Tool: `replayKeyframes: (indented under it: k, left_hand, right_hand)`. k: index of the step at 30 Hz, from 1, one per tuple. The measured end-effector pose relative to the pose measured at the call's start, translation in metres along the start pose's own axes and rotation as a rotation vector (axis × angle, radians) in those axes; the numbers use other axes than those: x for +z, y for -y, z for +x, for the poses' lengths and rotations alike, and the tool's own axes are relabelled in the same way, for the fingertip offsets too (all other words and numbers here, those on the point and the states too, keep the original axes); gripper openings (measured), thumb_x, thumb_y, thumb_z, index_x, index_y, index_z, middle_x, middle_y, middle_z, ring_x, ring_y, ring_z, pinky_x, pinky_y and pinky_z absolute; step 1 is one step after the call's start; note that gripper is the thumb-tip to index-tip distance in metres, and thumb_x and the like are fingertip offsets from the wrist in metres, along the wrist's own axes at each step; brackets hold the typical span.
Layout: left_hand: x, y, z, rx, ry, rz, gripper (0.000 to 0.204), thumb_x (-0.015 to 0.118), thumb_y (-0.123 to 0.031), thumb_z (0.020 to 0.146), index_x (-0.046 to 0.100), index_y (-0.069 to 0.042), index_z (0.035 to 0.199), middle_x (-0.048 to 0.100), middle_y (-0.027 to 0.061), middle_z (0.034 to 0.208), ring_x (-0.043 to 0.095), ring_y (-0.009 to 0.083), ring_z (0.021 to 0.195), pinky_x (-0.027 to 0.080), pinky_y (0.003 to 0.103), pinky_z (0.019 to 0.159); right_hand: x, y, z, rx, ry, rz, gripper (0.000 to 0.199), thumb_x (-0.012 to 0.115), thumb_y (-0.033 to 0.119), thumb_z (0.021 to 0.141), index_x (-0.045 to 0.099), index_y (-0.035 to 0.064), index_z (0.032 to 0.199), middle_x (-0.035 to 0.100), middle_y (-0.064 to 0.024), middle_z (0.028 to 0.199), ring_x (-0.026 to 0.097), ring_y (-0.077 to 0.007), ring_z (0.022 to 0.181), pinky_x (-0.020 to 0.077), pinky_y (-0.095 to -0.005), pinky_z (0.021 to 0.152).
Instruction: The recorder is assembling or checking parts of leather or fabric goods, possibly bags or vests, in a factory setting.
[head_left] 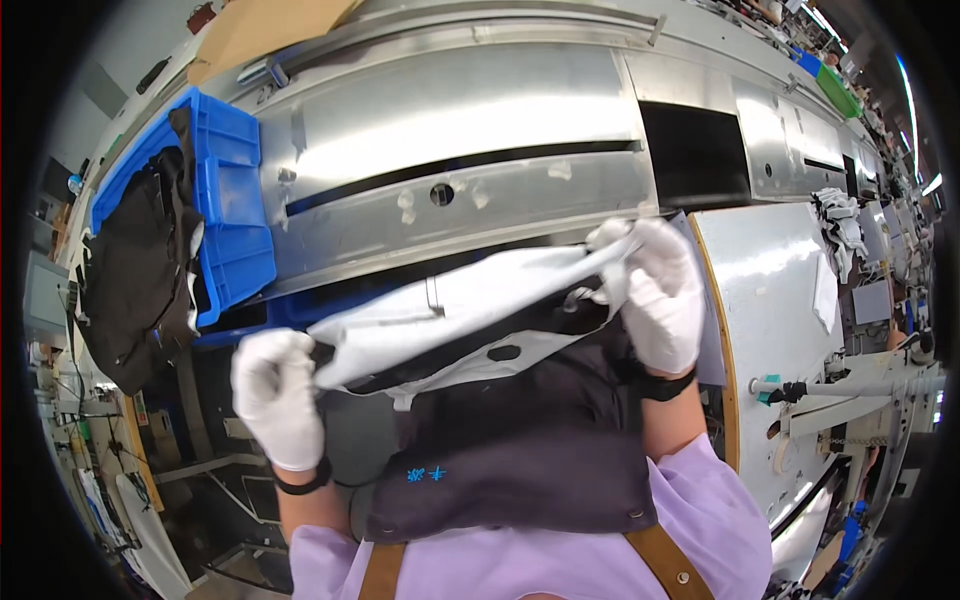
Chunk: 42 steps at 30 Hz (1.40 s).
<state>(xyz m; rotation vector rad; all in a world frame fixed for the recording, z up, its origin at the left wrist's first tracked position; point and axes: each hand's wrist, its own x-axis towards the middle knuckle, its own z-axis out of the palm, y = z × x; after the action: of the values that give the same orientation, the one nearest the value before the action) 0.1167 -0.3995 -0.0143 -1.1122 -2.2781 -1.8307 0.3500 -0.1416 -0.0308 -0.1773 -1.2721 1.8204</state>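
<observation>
A white and black fabric piece (475, 292) is stretched between my two gloved hands, held up in front of my dark apron (510, 490). My left hand (277, 400), in a white glove, pinches its left end with the fingers closed. At its upper right end, my right hand (662, 295), gloved the same way, grips the edge. The white side faces up, and a black inner side shows below it. A dark oval opening is visible in its lower white strip. Part of the right end is hidden by my fingers and slightly blurred.
A blue plastic crate (235, 190) stands at the left, with dark fabric pieces (135, 270) draped over it. Ahead lies a metal bench top (480, 100) with a long slot. On the right is a white table (765, 270) with white cloth (840, 220). Cardboard (260, 40) lies at the back left.
</observation>
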Motion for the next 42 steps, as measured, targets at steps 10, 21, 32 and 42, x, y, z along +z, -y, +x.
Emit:
replayKeyframes:
  k: [10, 21, 32, 42]
  left_hand:
    - [0.069, 0.002, 0.231, 0.206, 0.164, -0.160, 0.034, 0.062, -0.009, 0.095, 0.056, 0.000, 0.127, 0.063, 0.0083, 0.112, 0.058, 0.0153, 0.106, 0.045, 0.029, 0.096]
    - [0.146, 0.096, 0.183, 0.078, 1.012, 0.303, 0.057, 0.072, -0.031, 0.081, 0.057, 0.001, 0.125, 0.060, 0.0240, 0.119, 0.060, 0.0337, 0.111, 0.048, 0.040, 0.095]
    - [0.158, 0.086, 0.180, 0.311, 1.101, 1.043, 0.045, 0.063, -0.045, 0.086, 0.066, -0.014, 0.119, 0.062, 0.0165, 0.120, 0.059, 0.0344, 0.110, 0.049, 0.043, 0.095]
    - [0.220, 0.081, 0.171, 0.566, 1.204, 1.100, 0.049, 0.063, -0.036, 0.084, 0.061, -0.020, 0.130, 0.051, 0.0083, 0.138, 0.048, 0.0295, 0.127, 0.037, 0.052, 0.105]
  right_hand:
    - [0.012, 0.035, 0.202, -0.063, 0.093, -0.301, 0.047, 0.064, 0.015, 0.096, 0.048, -0.0019, 0.137, 0.057, -0.0102, 0.129, 0.058, -0.0160, 0.112, 0.0557, -0.0351, 0.088]
    - [-0.101, -0.082, 0.259, 0.137, 0.110, -1.080, 0.051, 0.058, 0.009, 0.083, 0.055, 0.0040, 0.133, 0.066, -0.0157, 0.104, 0.062, -0.0277, 0.102, 0.0486, -0.0345, 0.092]
    - [-0.095, -0.076, 0.273, 0.189, -0.003, -0.576, 0.045, 0.061, 0.010, 0.088, 0.056, 0.0061, 0.133, 0.063, -0.0141, 0.124, 0.063, -0.0273, 0.109, 0.0480, -0.0350, 0.098]
    - [-0.026, -0.120, 0.235, -0.373, 0.786, -1.708, 0.027, 0.061, 0.025, 0.087, 0.066, 0.0101, 0.109, 0.063, -0.0160, 0.115, 0.060, -0.0360, 0.106, 0.0527, -0.0443, 0.086]
